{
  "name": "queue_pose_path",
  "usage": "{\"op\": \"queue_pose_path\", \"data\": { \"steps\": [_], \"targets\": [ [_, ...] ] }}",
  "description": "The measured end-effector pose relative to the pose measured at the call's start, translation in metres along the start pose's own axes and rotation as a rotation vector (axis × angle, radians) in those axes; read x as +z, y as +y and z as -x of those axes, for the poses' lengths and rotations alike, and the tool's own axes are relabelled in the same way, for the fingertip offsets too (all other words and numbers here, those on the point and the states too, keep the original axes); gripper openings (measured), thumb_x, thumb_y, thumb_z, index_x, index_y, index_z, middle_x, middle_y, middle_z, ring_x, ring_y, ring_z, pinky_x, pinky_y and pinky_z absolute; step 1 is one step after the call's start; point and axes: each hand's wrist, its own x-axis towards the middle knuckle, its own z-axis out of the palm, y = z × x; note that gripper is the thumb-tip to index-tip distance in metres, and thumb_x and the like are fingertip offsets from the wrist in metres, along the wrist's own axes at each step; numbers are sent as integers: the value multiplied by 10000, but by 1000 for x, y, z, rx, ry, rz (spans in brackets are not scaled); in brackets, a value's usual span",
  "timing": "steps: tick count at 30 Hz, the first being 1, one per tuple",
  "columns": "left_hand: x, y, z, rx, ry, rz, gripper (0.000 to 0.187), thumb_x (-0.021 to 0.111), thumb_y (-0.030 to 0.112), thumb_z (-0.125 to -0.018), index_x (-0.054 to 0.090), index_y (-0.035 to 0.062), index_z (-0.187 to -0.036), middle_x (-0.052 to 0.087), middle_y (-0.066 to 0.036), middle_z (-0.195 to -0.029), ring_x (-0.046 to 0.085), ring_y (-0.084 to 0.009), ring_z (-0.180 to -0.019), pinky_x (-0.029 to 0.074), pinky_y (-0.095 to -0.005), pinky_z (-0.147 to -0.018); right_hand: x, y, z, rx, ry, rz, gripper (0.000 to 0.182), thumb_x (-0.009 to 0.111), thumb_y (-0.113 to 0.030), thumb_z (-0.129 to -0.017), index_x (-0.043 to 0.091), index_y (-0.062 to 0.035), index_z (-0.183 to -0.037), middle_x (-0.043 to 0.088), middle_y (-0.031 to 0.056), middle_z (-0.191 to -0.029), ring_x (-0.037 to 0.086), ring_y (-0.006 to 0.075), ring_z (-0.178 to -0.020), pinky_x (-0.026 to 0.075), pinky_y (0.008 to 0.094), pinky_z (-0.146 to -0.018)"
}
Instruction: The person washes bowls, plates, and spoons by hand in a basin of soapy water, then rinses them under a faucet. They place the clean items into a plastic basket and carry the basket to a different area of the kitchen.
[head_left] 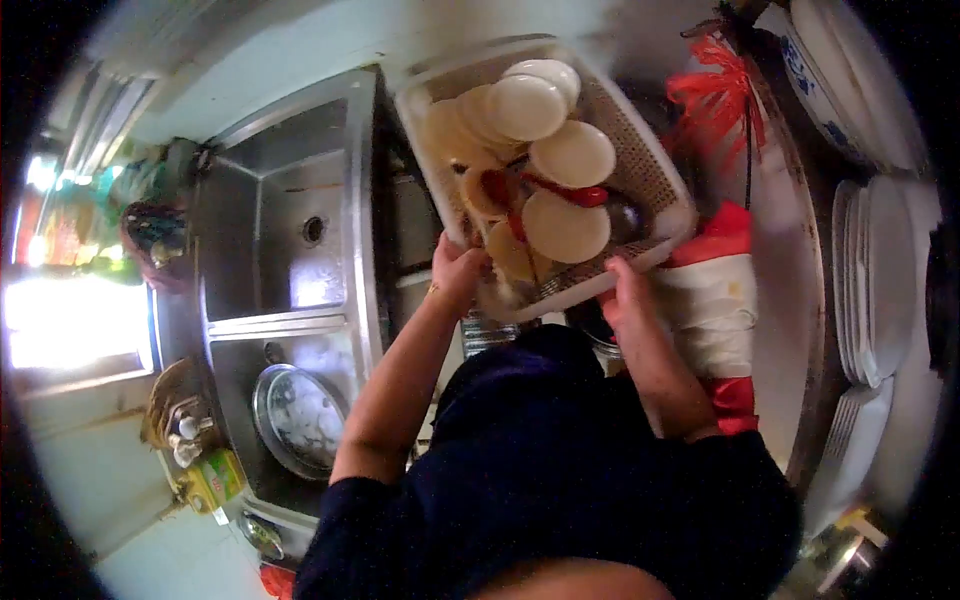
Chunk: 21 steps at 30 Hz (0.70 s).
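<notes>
A white plastic basket (660,195) is held in front of the body, tilted a little. My left hand (460,272) is closed on its near left corner, and my right hand (625,292) grips its near edge further right. Inside lie several small round white plates (567,227), red spoons (578,193) and a dark round item (622,218). The undersides of both hands' fingers are partly hidden by the rim.
On the left a steel double sink (277,322) holds a round metal tray (300,420) in its near basin. White plates (870,280) stand stacked on the right shelf. Red plastic bags (715,90) and a red and white sack (710,305) are beside the basket.
</notes>
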Motion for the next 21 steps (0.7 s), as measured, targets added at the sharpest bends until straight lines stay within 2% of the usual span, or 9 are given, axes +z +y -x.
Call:
{"op": "queue_pose_path", "data": {
  "steps": [3, 4, 7, 9, 12, 16, 18, 19, 21],
  "targets": [
    [49, -19, -49, 18, -170, 39, 506, 582, -23, -762, 423, 52, -1237, 594, -104, -1013, 620, -244, -809, 538, -365, -621, -44, -26, -31, -39, 146, -45, 196, 626, -132, -779, 568, -74, -957, 575, 55, -896, 564, 206, -847, 490, 361, -705],
    [65, -17, -58, 39, -383, 64, 511, 589, 2, -782, 409, 54, -1257, 597, -98, -1027, 622, -236, -807, 539, -364, -630, -60, -33, -42, -40, 166, -72, 157, 619, -114, -783, 588, -68, -929, 594, 59, -893, 583, 216, -864, 509, 370, -737],
    [102, -40, -93, 44, -393, -90, 511, 602, 59, -810, 432, 35, -1292, 614, -95, -1080, 614, -204, -879, 526, -344, -725, -81, -56, -48, -78, 169, -105, 112, 595, -122, -806, 589, -88, -912, 604, 49, -878, 587, 185, -858, 524, 347, -704],
    [109, -55, -106, 95, -429, 43, 483, 648, 114, -815, 501, 13, -1264, 630, -78, -1073, 598, -172, -915, 510, -325, -765, -89, -63, -52, -121, 160, -99, 107, 582, -125, -816, 588, -92, -917, 605, 44, -879, 589, 183, -853, 527, 342, -709],
    [80, -35, -99, -37, -613, -231, 507, 582, 107, -881, 423, 46, -1358, 597, -100, -1198, 585, -180, -1035, 493, -332, -857, -100, -48, -96, -239, 81, -137, 125, 564, -149, -831, 586, -89, -938, 607, 41, -899, 591, 194, -849, 530, 341, -737],
    [-33, -112, -98, -31, -293, -506, 448, 623, 151, -880, 502, 36, -1296, 594, -96, -1222, 552, -177, -1100, 471, -336, -892, -115, -38, -155, -260, 13, -79, 250, 542, -279, -835, 583, -73, -970, 610, 58, -966, 593, 218, -876, 530, 338, -753],
    [-66, -111, -44, -46, 60, -454, 422, 627, 218, -811, 578, 14, -1178, 668, -77, -948, 615, -142, -862, 506, -297, -775, -130, -44, -199, -244, 39, -44, 334, 523, -351, -829, 588, -68, -995, 613, 74, -1009, 597, 227, -900, 525, 333, -736],
    [-86, -119, -26, -107, 141, -462, 399, 628, 208, -808, 594, -5, -1144, 670, -83, -952, 617, -144, -876, 503, -295, -791, -121, -51, -204, -196, 1, -39, 363, 520, -365, -830, 591, -71, -1030, 616, 71, -1044, 598, 237, -918, 522, 337, -739],
    [-104, -115, 21, -220, 169, -307, 443, 628, 137, -847, 522, 11, -1258, 620, -101, -1125, 600, -184, -929, 498, -318, -801, -123, -69, -233, -76, 29, -57, 432, 516, -401, -830, 584, -79, -1111, 613, 57, -1120, 587, 252, -983, 511, 368, -780]
  ]
}}
